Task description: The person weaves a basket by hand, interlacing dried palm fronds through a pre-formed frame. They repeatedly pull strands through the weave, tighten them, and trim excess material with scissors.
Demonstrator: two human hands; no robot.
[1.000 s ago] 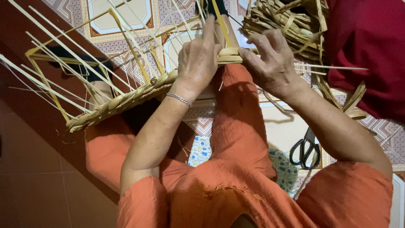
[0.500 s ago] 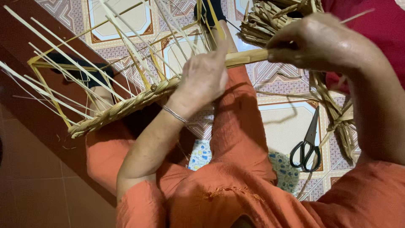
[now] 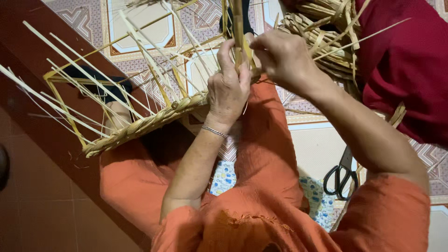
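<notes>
A half-woven straw basket (image 3: 140, 126) with a braided rim rests on my orange-clad lap, with many loose pale strips sticking up from it. My left hand (image 3: 228, 91), a thin silver bracelet on its wrist, grips the rim at its right corner. My right hand (image 3: 282, 58) pinches an upright flat straw strip (image 3: 238, 28) just beside the left hand's fingers. The two hands nearly touch at that corner.
Black-handled scissors (image 3: 342, 175) lie on the patterned tile floor (image 3: 322, 144) at the right. A heap of woven straw (image 3: 326, 42) sits at the top right next to a person in dark red clothing (image 3: 410, 70). A brown wooden edge (image 3: 51, 140) runs along the left.
My right hand has come back from the right with the strip, which now stands upright instead of lying across. The left hand shifted slightly on the rim.
</notes>
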